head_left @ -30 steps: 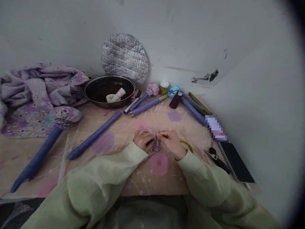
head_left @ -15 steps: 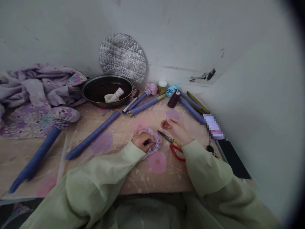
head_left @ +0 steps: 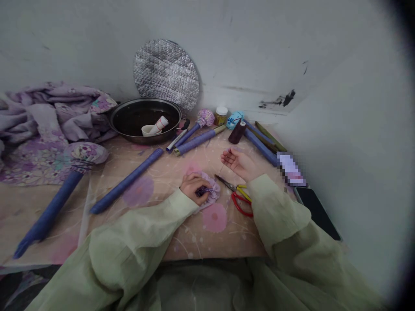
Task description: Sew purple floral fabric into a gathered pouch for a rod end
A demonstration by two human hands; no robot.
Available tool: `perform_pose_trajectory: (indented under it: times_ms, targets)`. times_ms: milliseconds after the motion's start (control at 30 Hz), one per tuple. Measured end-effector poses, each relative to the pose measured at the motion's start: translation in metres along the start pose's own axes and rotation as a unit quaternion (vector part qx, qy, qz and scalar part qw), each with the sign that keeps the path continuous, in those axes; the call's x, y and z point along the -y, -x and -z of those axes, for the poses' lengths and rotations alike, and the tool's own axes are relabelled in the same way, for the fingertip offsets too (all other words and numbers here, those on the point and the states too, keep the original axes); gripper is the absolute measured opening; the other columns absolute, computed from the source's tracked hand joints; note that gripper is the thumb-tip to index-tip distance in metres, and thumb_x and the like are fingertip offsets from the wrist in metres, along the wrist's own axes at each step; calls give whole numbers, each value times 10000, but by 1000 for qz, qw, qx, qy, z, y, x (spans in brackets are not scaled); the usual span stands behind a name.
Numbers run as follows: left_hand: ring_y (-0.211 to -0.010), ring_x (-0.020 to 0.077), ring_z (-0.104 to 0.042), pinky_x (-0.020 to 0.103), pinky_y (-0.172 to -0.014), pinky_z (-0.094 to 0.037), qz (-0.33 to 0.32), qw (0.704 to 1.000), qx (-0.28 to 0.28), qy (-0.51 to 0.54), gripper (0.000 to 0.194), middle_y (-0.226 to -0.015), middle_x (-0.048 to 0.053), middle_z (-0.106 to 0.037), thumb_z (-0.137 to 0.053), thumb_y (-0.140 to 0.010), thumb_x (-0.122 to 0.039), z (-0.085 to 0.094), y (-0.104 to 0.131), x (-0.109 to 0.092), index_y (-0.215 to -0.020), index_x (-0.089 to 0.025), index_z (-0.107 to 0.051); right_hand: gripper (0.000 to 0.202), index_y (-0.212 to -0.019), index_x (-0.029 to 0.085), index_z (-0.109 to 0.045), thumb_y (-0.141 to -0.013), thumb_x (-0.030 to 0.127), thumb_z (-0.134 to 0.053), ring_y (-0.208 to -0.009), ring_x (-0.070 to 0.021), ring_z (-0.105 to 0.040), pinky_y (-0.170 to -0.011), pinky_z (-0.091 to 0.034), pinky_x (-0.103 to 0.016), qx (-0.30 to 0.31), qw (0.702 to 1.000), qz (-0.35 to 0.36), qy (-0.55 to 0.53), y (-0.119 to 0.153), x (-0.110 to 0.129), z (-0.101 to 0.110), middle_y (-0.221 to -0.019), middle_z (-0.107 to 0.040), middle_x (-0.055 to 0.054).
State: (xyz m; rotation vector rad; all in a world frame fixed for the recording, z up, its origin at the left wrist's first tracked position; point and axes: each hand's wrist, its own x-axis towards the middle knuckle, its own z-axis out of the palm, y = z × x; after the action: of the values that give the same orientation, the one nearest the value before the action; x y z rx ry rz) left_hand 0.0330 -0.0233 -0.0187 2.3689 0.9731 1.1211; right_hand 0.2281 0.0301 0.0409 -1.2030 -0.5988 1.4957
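My left hand (head_left: 195, 188) is closed on a gathered piece of lilac cloth (head_left: 213, 193) lying on the table, its fingers pinching the ruffled edge. Dark purple stitching or thread shows in the gap under the fingers. To the right and slightly farther off, my right hand (head_left: 239, 164) is raised with its palm turned up and fingers curled. A fine thread, barely visible, runs down from its fingertips toward the cloth; whether there is a needle I cannot make out. Between the hands lie pointed scissors with red handles (head_left: 241, 205) and a yellow-handled tool (head_left: 243, 191).
Blue-wrapped sticks (head_left: 126, 181) lie about the table. Behind them stand a dark pan (head_left: 145, 139) with a small white cup (head_left: 149, 131), a lidded jar (head_left: 221, 115) and a purple thread spool (head_left: 237, 132). Floral cloth (head_left: 39, 160) is heaped left; a phone (head_left: 317, 214) lies right.
My right hand has moved up and a little away from me, its palm turning further upward. My left hand has stayed on the cloth. The view has shifted slightly.
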Motion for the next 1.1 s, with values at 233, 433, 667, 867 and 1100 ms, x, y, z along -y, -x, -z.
perform_pose_trajectory:
  times_ms: [233,433,667,867,1100]
  targets:
    - [-824,199,-575,366,-790,-409,-17,1000,16,-5,103,-754,27,-699,-603,-687,-242,0,0,4,-769,-209,-657,286,-597,191,-417,-881,196,-456,-353,-38,-339,-406,-365,-155,5,1000,14,5,-14,12,-3,-452,-353,83]
    - [-786,187,-580,339,-751,-409,-46,999,1,1,100,-716,9,-701,-576,-687,-222,-1,-1,4,-739,-216,-662,289,-616,194,-414,-904,214,-406,-313,-38,-166,-322,-204,-156,-8,998,52,17,-26,23,5,-426,-227,104]
    - [-789,167,-576,332,-747,-331,-83,996,25,-28,119,-714,-17,-693,-549,-678,-161,-10,1,6,-730,-221,-637,289,-597,194,-410,-886,202,-432,-317,-41,-140,-328,-190,-175,-25,994,97,38,-35,23,10,-406,-219,106]
    - [-846,163,-563,343,-778,-262,-128,991,39,-15,91,-768,-53,-705,-582,-726,-155,9,-14,5,-736,-229,-633,257,-613,189,-449,-835,285,-537,-367,-42,-285,-375,-242,-179,42,987,130,83,-5,13,6,-447,-345,85]
    - [-965,174,-543,345,-840,-258,-174,977,123,-29,153,-797,-17,-703,-547,-849,-249,33,-48,-2,-753,-236,-665,289,-738,189,-570,-827,456,-504,-692,-137,-580,-685,-455,-282,136,938,175,266,64,-28,19,-722,-635,-19]
